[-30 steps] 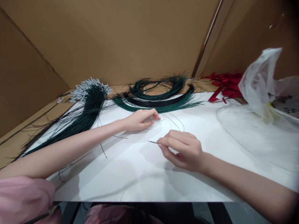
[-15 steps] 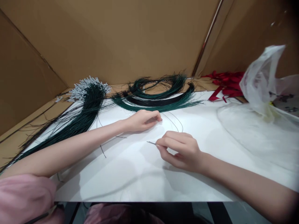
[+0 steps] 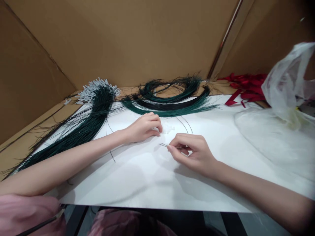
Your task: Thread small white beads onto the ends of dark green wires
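My right hand [image 3: 193, 150] pinches a thin dark cord [image 3: 163, 145], whose two fine ends stick out to the left of the fingertips. Behind that hand, two thin strands [image 3: 185, 123] curve back toward the cord bundles. My left hand [image 3: 145, 126] rests on the white board with its fingers curled in, beside a small heap of white beads [image 3: 169, 127]. What those fingers hold, if anything, is hidden. A loose dark strand [image 3: 112, 156] shows below my left forearm.
A thick bundle of dark green cords [image 3: 95, 111] with white beaded tips [image 3: 95, 88] lies at left. Curved green and black cord bundles [image 3: 169, 105] lie at the back. Red ribbons [image 3: 248, 87] and a clear plastic bag [image 3: 283, 95] are at right, before cardboard walls [image 3: 147, 42].
My left hand has drawn slightly left and curled its fingers, and the white bead heap now shows beside it. My right hand keeps its pinch on the cord. The view has shifted slightly.
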A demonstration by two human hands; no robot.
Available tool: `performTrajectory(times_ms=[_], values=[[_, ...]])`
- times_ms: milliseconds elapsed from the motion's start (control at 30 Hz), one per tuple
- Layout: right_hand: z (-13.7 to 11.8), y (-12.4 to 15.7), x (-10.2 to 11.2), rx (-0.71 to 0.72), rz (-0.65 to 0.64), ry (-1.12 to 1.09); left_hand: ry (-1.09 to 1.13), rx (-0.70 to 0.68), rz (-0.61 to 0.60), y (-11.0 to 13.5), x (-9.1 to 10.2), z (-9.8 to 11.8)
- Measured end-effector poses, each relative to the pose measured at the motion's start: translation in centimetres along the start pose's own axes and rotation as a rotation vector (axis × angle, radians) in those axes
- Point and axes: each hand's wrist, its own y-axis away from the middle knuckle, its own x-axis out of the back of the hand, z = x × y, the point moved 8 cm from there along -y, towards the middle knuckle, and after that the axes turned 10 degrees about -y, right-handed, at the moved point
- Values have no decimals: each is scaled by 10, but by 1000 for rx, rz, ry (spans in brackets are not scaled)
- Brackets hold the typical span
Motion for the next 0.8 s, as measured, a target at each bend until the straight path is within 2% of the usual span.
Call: performTrajectory(times_ms=[233, 533, 633, 800], values=[[16, 2, 0, -140, 18, -58, -11, 60, -21, -1, -6, 0], [19, 2, -2, -164, 6, -88, -36, 65, -41, -3, -7, 5], [21, 3, -1, -194, 14, -91, 103, 103, 31, 0, 6, 8], [28, 5, 1, -307, 38, -96, 627, 360, 161, 21, 16, 12]])
